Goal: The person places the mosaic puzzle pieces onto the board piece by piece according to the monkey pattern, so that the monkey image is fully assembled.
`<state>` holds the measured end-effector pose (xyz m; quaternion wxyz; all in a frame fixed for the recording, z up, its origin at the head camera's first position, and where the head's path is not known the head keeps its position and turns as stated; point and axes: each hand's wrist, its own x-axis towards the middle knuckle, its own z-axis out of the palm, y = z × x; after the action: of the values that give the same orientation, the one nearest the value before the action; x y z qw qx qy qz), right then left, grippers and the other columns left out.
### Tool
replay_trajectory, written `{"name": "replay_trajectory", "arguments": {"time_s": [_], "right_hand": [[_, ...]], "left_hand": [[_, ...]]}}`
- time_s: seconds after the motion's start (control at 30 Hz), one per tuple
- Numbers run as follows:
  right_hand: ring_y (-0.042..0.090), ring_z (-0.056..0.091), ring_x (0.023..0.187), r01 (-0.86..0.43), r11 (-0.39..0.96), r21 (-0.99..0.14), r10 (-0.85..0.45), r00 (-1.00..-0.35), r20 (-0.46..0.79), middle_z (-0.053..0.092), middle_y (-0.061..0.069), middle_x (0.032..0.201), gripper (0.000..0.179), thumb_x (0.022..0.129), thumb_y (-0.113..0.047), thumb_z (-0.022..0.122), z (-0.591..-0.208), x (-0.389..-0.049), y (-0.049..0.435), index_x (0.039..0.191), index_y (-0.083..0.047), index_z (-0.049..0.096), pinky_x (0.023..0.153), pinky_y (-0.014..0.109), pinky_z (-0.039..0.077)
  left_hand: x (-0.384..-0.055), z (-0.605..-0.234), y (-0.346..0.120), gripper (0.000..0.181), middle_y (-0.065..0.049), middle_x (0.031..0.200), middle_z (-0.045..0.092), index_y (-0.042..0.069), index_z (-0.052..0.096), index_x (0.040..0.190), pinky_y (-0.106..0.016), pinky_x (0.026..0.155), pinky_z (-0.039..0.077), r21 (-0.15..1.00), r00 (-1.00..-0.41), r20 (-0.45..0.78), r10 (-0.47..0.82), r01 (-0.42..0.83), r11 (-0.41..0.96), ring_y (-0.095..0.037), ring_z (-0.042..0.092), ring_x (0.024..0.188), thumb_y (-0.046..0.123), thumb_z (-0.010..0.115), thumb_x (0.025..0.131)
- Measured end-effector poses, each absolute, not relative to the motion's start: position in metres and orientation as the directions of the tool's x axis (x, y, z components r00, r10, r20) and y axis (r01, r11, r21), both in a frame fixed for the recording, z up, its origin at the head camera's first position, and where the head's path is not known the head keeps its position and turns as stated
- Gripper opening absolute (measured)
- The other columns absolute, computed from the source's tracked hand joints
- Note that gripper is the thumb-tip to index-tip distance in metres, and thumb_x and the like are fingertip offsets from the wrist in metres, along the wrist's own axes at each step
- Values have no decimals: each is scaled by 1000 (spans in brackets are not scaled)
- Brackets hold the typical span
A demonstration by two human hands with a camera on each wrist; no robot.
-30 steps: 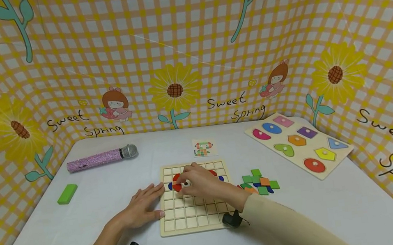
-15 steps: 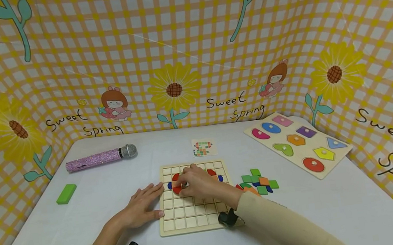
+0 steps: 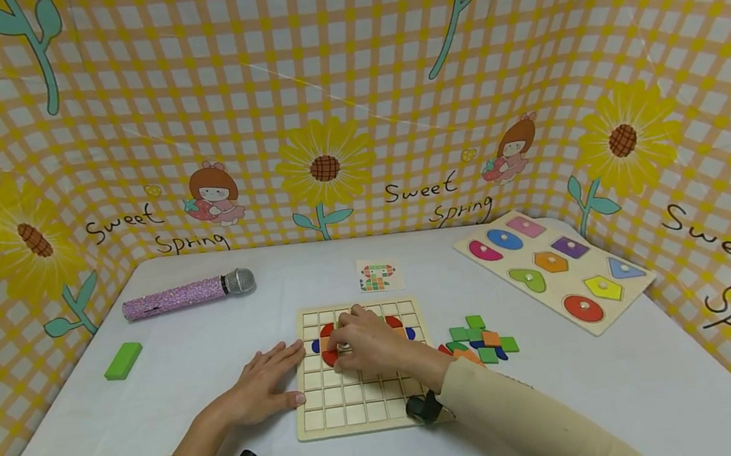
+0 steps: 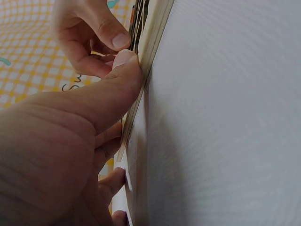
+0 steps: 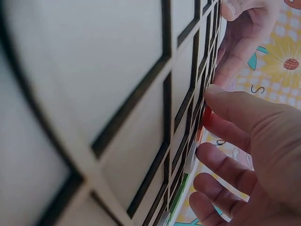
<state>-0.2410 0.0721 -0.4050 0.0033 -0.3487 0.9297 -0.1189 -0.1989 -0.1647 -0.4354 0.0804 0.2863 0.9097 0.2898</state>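
Note:
A square wooden grid board (image 3: pixel 355 414) lies in the middle of the table. My left hand (image 3: pixel 263 386) rests beside it with fingers spread, thumb and fingertips at its left edge. Over the upper rows is my right hand (image 3: pixel 372 344); its thumb and index finger pinch a red tile (image 5: pixel 207 117) at the board's surface. Around that hand, red tiles (image 3: pixel 393 321) and blue tiles (image 3: pixel 410 333) sit in the cells. A white piece (image 5: pixel 190 157) and a green tile (image 5: pixel 179 197) show below the fingers in the right wrist view. The right hand hides the middle cells.
Right of the board lies a loose pile of green, orange, red and blue tiles (image 3: pixel 488 355). Behind the board is a pattern card (image 3: pixel 380 274). A shape puzzle (image 3: pixel 554 265) lies back right. A glittery microphone (image 3: pixel 180 296) and a green block (image 3: pixel 123 361) lie on the left.
My right hand and forearm have shifted slightly left, and the fingertips have settled a little nearer to me at the red tile. The left hand stays at the board's edge.

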Motion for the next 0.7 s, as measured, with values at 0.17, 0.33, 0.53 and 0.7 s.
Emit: {"name": "replay_trajectory", "arguments": {"time_s": [0.17,0.33,0.53,0.7], "right_hand": [[12,41,86,-653,723,-223,-654,-752,84,61,-4,93,21,78,-31,76,-406,-241,73,97,-23,73,72,22,32],[12,41,85,-656,721,-223,-653,-751,100,61,-5,92,21,77,-33,76,-407,-241,74,96,-24,72,72,22,33],[13,41,85,-646,738,-194,-640,-762,102,62,-4,93,21,78,-35,75,-406,-242,73,95,-24,72,72,23,33],[15,42,84,-639,755,-148,-629,-769,114,63,-1,93,22,78,-37,75,-407,-244,73,95,-22,72,72,25,34]], "left_hand": [[-198,-435,-165,72,-18,154,28,1,33,145,-69,111,7,572,-822,24,569,478,666,-46,18,142,35,63,89],[-199,-435,-164,72,-17,154,28,2,33,146,-68,111,6,578,-823,21,567,473,665,-45,18,143,34,63,89],[-200,-437,-164,72,-16,155,27,3,33,146,-68,112,6,579,-822,21,569,474,663,-44,17,143,33,64,88],[-200,-438,-164,72,-16,155,27,2,33,146,-68,112,7,576,-824,16,566,470,669,-43,18,143,33,64,88]]}}
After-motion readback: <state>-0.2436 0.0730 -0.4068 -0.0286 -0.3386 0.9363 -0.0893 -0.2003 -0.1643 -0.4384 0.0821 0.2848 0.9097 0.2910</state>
